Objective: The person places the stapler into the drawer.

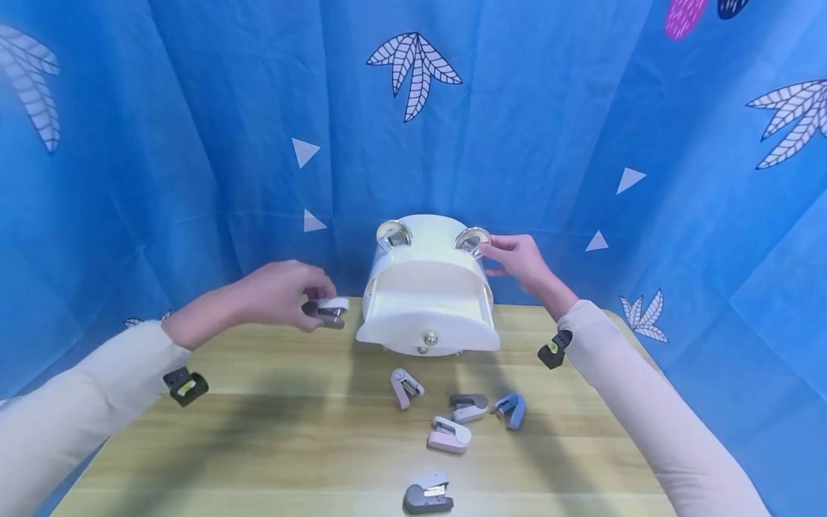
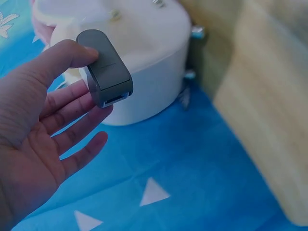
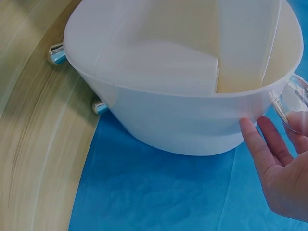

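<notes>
My left hand (image 1: 284, 293) pinches a small grey-and-white stapler (image 1: 332, 312) between thumb and fingers, lifted left of a white box. In the left wrist view the thumb presses the dark grey side of the stapler (image 2: 108, 67). The white box (image 1: 431, 230) has two silvery round ears and a drawer (image 1: 428, 323) pulled out toward me, with a round knob on its front. At the box's right ear (image 1: 472, 240) my right hand (image 1: 520, 260) grips the rim with thumb and fingers. In the right wrist view, fingertips meet the white side wall (image 3: 183, 120).
Several small staplers lie on the wooden table (image 1: 291, 431) in front of the box: a pink-and-white one (image 1: 405, 388), a blue one (image 1: 512, 411) and a dark grey one (image 1: 428, 494) among them. A blue patterned curtain (image 1: 549, 143) hangs close behind the box.
</notes>
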{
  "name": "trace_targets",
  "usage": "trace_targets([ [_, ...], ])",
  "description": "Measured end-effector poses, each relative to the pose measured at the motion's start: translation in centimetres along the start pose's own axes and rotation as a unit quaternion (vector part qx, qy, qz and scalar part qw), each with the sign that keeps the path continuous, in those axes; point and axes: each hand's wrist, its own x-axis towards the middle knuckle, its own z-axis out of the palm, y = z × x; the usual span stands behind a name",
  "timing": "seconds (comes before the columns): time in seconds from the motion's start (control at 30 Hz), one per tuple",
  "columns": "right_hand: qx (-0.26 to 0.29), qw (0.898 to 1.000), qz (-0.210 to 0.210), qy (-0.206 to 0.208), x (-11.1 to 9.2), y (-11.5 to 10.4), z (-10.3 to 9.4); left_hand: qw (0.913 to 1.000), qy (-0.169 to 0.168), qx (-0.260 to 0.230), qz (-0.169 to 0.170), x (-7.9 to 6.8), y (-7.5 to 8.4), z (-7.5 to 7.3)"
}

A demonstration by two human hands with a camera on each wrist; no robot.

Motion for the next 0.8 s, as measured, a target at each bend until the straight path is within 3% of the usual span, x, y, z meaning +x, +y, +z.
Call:
trace_targets([
  [0.17,-0.010,1.000,0.005,-0.001,-0.1,0.4,-0.2,0.9995,0.026,0.014,0.006,1.9,0.7,-2.0],
  [0.33,-0.011,1.000,0.000,-0.003,-0.1,0.5,-0.3,0.9985,0.043,0.020,0.026,4.5,1.7,-2.8],
  [0.63,-0.005,1.000,-0.005,-0.003,0.0,0.5,-0.2,0.9975,0.016,0.023,0.065,8.1,3.9,-3.0],
  [0.8,0.000,1.000,-0.009,0.001,0.1,0.4,-0.2,0.9974,-0.009,0.030,0.064,9.4,4.8,-2.5],
])
